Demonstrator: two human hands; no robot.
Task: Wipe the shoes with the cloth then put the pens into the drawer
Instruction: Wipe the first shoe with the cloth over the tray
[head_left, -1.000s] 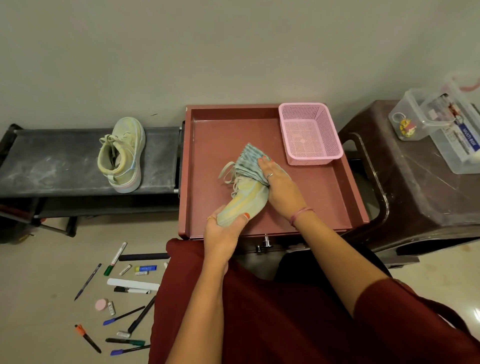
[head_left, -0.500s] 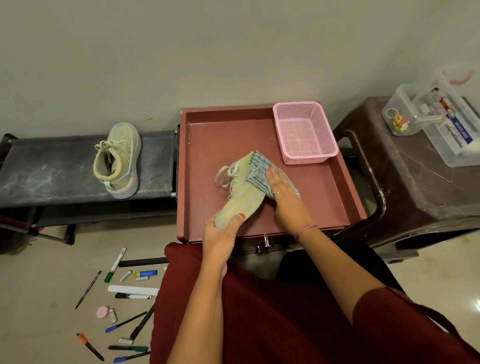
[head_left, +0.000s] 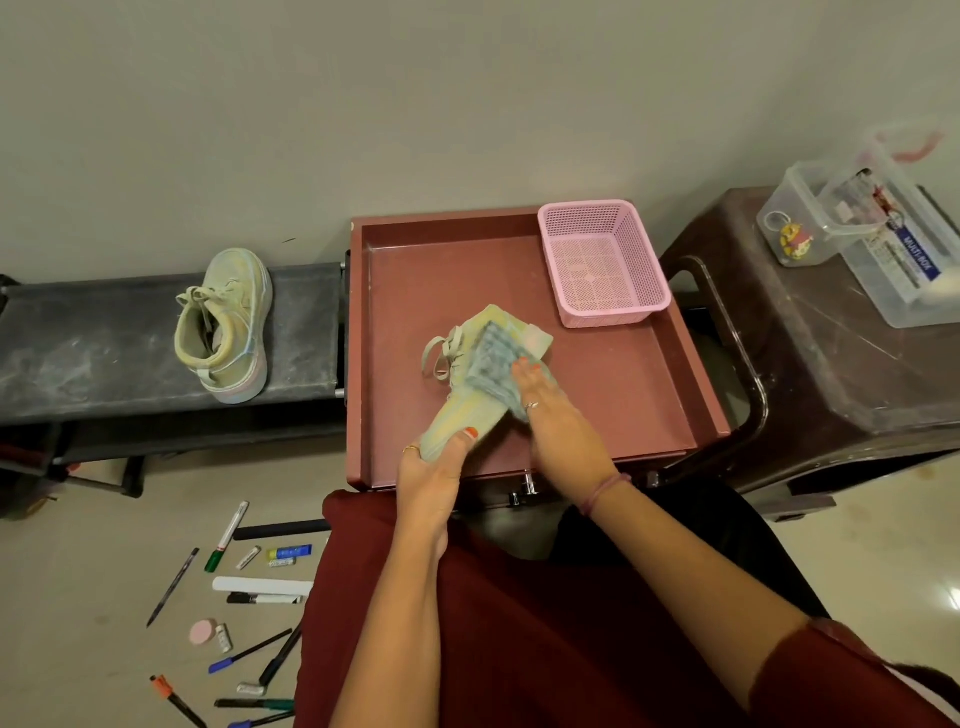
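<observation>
Sneaker (head_left: 470, 395) was held over the open drawer (head_left: 623, 395), toe grasped by the left hand (head_left: 434, 475); cloth (head_left: 491, 366) was pressed flat under the right hand (head_left: 553, 415). Firm bracing was advisable.

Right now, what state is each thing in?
Shoe in drawer: tipped, gripped at the toe by left hand.
Cloth: folded, pressed on that shoe by right hand.
Second shoe: upright on bench, untouched.
Drawer: open.
Pink basket: empty.
Pens: scattered on floor.
</observation>
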